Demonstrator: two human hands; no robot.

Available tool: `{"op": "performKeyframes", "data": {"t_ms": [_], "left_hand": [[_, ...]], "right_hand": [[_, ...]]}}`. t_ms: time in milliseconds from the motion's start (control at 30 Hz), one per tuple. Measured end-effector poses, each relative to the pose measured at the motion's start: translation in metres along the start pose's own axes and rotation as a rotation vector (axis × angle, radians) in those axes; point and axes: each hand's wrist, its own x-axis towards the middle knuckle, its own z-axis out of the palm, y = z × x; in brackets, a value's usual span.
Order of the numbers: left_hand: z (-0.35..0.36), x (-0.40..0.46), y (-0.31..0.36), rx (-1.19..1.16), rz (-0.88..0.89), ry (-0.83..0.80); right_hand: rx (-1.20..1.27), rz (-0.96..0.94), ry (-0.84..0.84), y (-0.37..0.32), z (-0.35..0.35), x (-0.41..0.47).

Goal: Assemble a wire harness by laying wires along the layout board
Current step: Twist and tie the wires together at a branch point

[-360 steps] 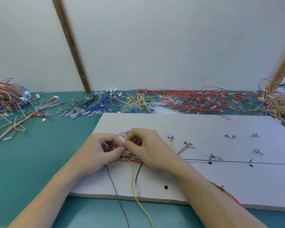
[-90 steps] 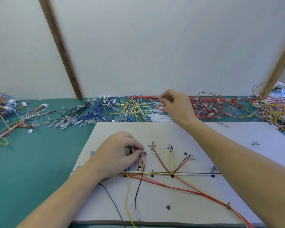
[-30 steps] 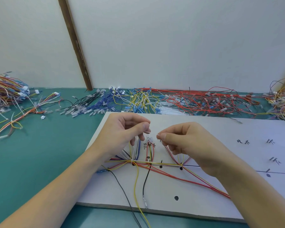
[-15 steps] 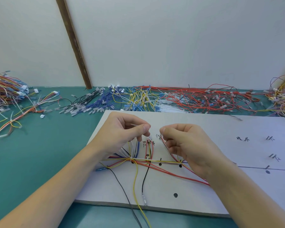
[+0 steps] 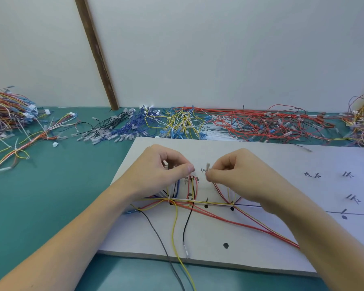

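Both hands, lower than a moment ago—left hand (image 5: 158,175) and right hand (image 5: 237,173) pinch a thin white wire (image 5: 194,175) at the layout board's (image 5: 282,160) ten o'clock, nearly seated.

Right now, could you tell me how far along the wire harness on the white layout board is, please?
Partly done. Red, yellow and white wires already run along the black line on the left part of the white layout board. In hand: the left hand and right hand each pinch a wire end near the handwritten marks. Left: the right-side marks are bare, and loose wire piles wait behind.
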Motion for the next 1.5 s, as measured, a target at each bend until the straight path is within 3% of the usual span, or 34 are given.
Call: {"op": "performKeyframes", "data": {"t_ms": [100, 233, 933, 1200, 1500], "left_hand": [[-0.002, -0.001, 0.000, 0.191, -0.023, 0.036], [-0.002, -0.002, 0.003, 0.372, -0.092, -0.079], [-0.001, -0.004, 0.002, 0.326, -0.093, -0.120], [-0.003, -0.006, 0.005, 0.422, 0.032, -0.194], [-0.004, -0.005, 0.005, 0.373, -0.027, -0.200]], "right_hand": [[-0.144, 0.074, -0.015, 0.003, -0.018, 0.000], [-0.251, 0.108, -0.052, 0.002, -0.023, -0.003], [-0.357, 0.079, -0.100, -0.011, 0.007, 0.010], [-0.330, 0.068, -0.091, -0.012, 0.011, 0.009], [-0.301, 0.088, -0.089, -0.016, 0.012, 0.005]]}}
